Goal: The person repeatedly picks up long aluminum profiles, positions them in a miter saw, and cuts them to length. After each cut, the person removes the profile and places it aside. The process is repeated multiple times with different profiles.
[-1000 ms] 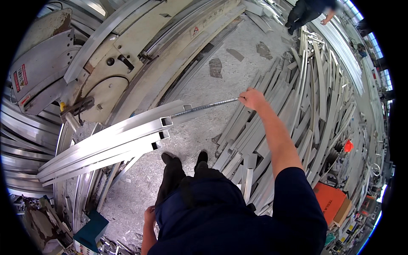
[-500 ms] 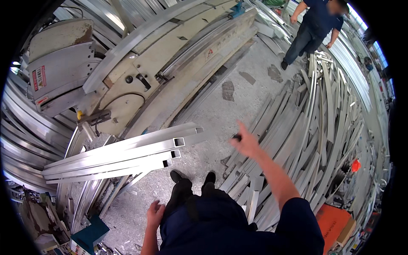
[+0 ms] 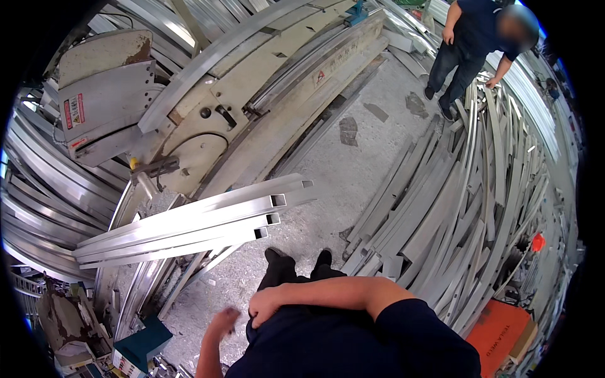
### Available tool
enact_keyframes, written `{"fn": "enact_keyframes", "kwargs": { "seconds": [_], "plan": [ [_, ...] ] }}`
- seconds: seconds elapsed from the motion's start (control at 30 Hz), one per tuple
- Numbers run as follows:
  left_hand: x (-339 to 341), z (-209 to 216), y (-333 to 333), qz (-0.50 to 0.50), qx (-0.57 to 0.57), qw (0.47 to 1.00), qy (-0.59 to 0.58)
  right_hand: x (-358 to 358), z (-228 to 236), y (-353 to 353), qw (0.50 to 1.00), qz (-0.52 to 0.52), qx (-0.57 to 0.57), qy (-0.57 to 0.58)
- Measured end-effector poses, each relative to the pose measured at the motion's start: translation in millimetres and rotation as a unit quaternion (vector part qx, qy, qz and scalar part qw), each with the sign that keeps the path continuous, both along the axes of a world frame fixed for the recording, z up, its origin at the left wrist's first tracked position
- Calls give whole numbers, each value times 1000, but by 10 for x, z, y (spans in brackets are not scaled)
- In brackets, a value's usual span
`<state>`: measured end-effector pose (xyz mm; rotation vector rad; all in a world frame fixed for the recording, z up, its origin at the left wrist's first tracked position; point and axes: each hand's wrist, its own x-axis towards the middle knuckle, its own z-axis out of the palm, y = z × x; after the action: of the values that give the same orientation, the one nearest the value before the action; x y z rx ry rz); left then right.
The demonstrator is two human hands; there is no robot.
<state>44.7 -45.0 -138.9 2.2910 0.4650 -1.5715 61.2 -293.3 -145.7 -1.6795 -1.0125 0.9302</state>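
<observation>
My right hand [image 3: 265,305] is drawn in against the front of my waist, its forearm crossing my body. Its fingers are curled and turned away, so whatever they hold is hidden. Just left of it, beside my hip, hangs my left hand [image 3: 224,322], its fingers smeared by motion. Ahead of my left hand, several square aluminium tubes [image 3: 189,220] lie side by side, their cut ends toward the middle of the view. Neither hand touches them.
A long beige machine with a grey guard [image 3: 104,104] stands far left. Loose metal bars [image 3: 435,208] heap along the right side. A co-worker [image 3: 469,47] reaches down to bars at far right. An orange box [image 3: 498,334] sits near right; a teal box [image 3: 144,343] near left.
My right hand has come back from over the floor, where it was stretched out with a small dark thing, to my waist. The co-worker has bent and reached down to the bars.
</observation>
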Motion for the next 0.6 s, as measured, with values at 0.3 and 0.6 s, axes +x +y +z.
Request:
{"fn": "enact_keyframes", "kwargs": {
  "seconds": [0.3, 0.6],
  "plan": [
    [-826, -3, 296, 93, -323, 942, 20, -217, 516, 584, 972, -13, 234, -4],
    [-950, 141, 483, 137, -86, 973, 164, 743, -159, 8, 871, -373, 53, -314]
  ]
}}
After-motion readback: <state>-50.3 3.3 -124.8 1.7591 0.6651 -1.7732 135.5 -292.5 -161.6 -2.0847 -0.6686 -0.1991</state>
